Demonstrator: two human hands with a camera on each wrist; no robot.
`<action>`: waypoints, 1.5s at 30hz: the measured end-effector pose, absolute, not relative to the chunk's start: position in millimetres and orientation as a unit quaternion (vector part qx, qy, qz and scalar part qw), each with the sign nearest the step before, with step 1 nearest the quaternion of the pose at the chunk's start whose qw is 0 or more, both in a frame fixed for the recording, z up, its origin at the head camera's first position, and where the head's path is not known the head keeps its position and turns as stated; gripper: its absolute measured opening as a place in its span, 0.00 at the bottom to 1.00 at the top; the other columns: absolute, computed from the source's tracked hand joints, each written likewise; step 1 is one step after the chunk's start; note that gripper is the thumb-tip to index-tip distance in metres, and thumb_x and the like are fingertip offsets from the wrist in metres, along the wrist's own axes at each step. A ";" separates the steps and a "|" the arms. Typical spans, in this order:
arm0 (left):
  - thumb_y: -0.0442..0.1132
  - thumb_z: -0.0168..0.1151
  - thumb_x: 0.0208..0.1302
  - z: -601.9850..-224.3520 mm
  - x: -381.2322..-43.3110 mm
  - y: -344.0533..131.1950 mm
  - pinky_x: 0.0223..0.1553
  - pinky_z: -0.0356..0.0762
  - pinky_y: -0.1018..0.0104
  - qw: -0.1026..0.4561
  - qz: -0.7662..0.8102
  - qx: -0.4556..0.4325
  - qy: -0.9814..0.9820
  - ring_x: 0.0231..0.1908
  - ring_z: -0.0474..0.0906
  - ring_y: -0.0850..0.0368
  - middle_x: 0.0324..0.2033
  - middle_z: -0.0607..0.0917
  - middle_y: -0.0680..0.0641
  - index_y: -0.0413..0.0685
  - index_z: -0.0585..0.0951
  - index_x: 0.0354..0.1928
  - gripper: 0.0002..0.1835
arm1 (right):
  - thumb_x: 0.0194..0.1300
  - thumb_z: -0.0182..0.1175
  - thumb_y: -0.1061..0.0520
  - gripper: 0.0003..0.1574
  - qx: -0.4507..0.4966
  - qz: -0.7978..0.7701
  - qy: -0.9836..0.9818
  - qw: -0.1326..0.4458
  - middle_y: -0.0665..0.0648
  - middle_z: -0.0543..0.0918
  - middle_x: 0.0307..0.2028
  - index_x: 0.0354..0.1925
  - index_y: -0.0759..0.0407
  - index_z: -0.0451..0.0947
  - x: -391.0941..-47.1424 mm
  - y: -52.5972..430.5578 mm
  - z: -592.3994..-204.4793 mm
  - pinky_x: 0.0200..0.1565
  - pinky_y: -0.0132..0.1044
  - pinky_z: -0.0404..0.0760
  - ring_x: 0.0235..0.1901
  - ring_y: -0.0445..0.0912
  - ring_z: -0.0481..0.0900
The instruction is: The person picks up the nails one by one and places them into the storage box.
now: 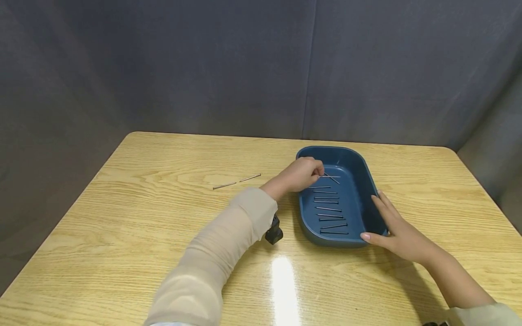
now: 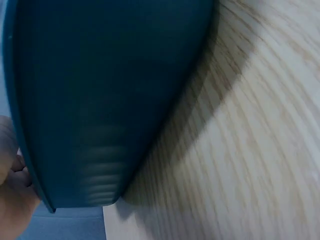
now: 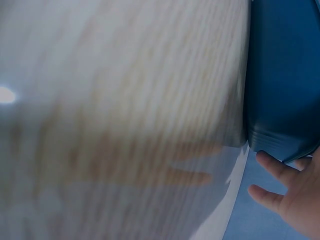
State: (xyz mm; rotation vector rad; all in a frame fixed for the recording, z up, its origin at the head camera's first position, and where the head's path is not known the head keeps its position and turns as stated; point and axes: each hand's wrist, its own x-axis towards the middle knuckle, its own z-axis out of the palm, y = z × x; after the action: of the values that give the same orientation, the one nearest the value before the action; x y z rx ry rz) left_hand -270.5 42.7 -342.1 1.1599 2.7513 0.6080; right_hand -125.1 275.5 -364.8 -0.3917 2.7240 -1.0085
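Note:
A blue plastic bin stands on the table, with several thin nails lying roughly parallel on its floor. My left hand reaches over the bin's left rim, its fingers curled and pinching a nail near the far end. Another nail lies slantwise beneath that one. In the left wrist view, my left hand shows at the rim, and the bin's outer wall hides the nail. My right hand rests at the bin's near right corner with fingers spread and fairly straight.
Two more nails, one nearer and one farther, lie end to end on the wooden table left of the bin. A dark curtain hangs behind the table. A black wrist camera sits under the left cuff.

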 end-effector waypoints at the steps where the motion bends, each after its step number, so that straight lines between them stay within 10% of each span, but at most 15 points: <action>1: 0.34 0.49 0.66 -342.8 -270.6 43.8 0.44 0.71 0.73 0.046 0.195 0.379 0.904 0.42 0.74 0.59 0.43 0.80 0.48 0.43 0.78 0.45 0.10 | 0.60 0.59 0.47 0.59 -0.132 -0.342 0.925 0.106 0.66 0.27 0.69 0.70 0.61 0.29 -125.2 275.3 -364.7 0.53 0.72 0.48 0.66 0.69 0.32; 45: 0.35 0.42 0.69 -353.4 -274.7 85.0 0.44 0.76 0.65 0.061 -0.020 0.307 0.950 0.43 0.75 0.61 0.50 0.79 0.53 0.55 0.78 0.51 0.17 | 0.60 0.59 0.48 0.59 -0.135 -0.343 0.924 0.104 0.65 0.26 0.69 0.70 0.58 0.28 -125.6 277.2 -366.9 0.53 0.72 0.47 0.66 0.68 0.30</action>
State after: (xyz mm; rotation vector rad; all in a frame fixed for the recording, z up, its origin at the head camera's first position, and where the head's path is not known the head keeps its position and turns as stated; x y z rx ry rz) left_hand -274.7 85.0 -353.4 0.9284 2.8723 -0.0610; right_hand -125.6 277.2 -366.9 -0.3990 2.7245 -1.0112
